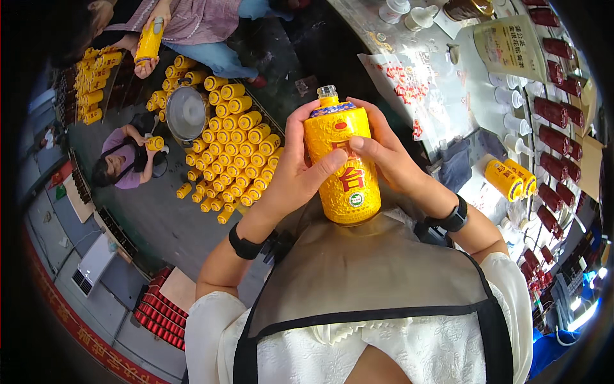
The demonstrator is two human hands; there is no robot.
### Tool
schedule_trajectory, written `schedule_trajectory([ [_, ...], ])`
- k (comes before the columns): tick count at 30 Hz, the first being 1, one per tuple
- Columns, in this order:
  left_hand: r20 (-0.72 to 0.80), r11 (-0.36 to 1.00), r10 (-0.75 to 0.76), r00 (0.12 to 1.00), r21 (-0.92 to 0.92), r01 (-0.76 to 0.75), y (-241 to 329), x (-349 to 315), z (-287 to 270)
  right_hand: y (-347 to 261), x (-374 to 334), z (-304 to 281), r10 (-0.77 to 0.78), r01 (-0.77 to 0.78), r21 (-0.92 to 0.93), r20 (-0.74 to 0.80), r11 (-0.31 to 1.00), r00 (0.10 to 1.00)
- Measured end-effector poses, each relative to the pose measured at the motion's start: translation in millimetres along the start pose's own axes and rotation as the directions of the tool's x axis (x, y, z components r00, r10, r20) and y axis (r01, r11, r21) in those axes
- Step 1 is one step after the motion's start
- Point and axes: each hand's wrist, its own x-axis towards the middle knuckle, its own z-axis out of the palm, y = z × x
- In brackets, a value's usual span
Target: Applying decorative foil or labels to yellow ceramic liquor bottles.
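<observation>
A yellow bottle [342, 169] with red lettering, a blue patterned band at its shoulder and a clear glass neck stands upright between my hands, in front of my apron. My left hand [300, 163] wraps its left side, with the thumb lying across the front. On the other side my right hand [384, 150] grips it near the shoulder, its thumb also on the front. The fingers of both hands run behind the bottle, partly hidden. No cap shows on the neck.
Many yellow bottles [240, 137] lie stacked on my left, by a round metal stool [186, 113]. Two people there each handle a yellow bottle. A workbench [396, 48] on my right carries white containers [421, 18], two yellow bottles [505, 179] and rows of dark red bottles [551, 112].
</observation>
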Motion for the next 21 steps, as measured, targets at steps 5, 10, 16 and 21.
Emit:
schedule_trajectory([
  [5, -0.086, 1.000, -0.020, 0.996, 0.007, 0.021, 2.4, 3.9, 3.2, -2.9, 1.7, 3.4, 0.024, -0.024, -0.111, 0.005, 0.994, 1.000],
  [10, -0.122, 0.999, -0.030, 0.992, 0.006, 0.031, -2.9, 2.4, 3.8, 0.1, 4.3, 5.0, 0.057, -0.056, -0.094, 0.009, 0.994, 0.998],
  [16, -0.155, 1.000, -0.014, 0.988, -0.008, 0.013, -14.7, 3.1, 0.4, 2.1, 6.8, 3.0, 0.075, -0.073, -0.121, 0.011, 0.990, 0.997],
  [21, -0.126, 0.999, -0.040, 0.991, -0.030, 0.036, -3.3, 5.4, -2.9, -3.1, 9.4, -0.9, 0.104, -0.100, -0.077, 0.044, 0.992, 0.994],
])
